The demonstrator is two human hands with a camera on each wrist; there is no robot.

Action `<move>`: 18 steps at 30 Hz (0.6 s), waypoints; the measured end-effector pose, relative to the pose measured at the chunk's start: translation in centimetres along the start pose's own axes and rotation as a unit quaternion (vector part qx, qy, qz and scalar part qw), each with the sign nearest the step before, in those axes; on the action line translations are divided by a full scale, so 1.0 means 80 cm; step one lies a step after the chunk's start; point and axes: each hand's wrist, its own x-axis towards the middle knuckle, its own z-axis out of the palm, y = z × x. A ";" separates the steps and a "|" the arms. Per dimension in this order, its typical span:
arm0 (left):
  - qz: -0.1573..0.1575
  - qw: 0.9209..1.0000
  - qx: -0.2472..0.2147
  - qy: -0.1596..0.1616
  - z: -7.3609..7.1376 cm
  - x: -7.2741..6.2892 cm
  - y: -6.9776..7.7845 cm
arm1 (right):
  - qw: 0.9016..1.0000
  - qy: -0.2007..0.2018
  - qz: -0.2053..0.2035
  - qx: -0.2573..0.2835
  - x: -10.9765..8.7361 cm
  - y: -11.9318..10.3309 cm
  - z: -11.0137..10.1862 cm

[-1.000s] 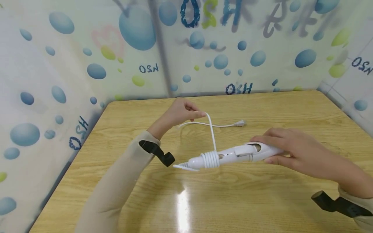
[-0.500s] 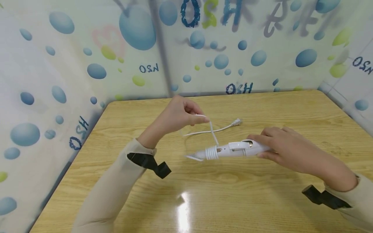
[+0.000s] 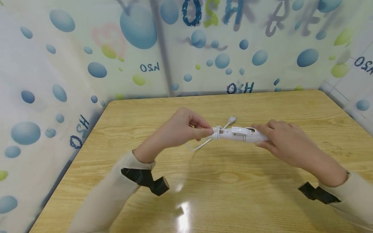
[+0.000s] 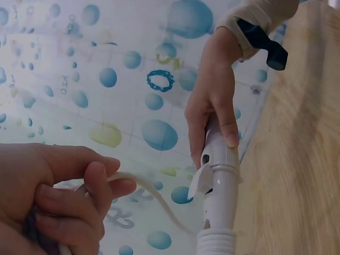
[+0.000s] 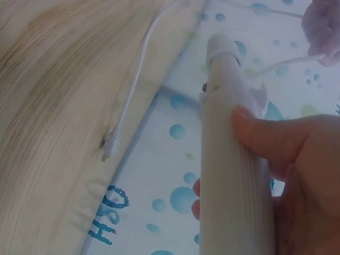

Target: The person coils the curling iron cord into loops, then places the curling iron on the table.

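A white wand-shaped appliance, apparently a curling iron, is held level above the table, its lever facing up. Several turns of its white power cord are wound round the handle end. My right hand grips the opposite, ribbed end, thumb along its side in the right wrist view. At the wound end, my left hand pinches the cord between thumb and fingers. A length of cord runs from the left fingers to the coil in the left wrist view. The two-pin plug trails on the free end of the cord.
The wooden table spreads beneath both hands. Behind and to the left stands a wall covering printed with blue and green bubbles. A black strap with a small block sits on each sleeve.
The curling iron has risen away from me with my right hand. My left hand has brought the cord down from above to the coil. The plug has shifted left on the table.
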 end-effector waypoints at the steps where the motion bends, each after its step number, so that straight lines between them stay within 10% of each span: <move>1: 0.000 1.000 -0.005 -0.002 0.003 -0.002 0.000 | 1.000 0.003 0.005 0.001 0.001 0.000 0.001; 18: 0.090 0.996 -0.005 -0.016 0.047 -0.029 -0.033 | 0.980 0.185 0.056 0.057 0.003 0.010 0.004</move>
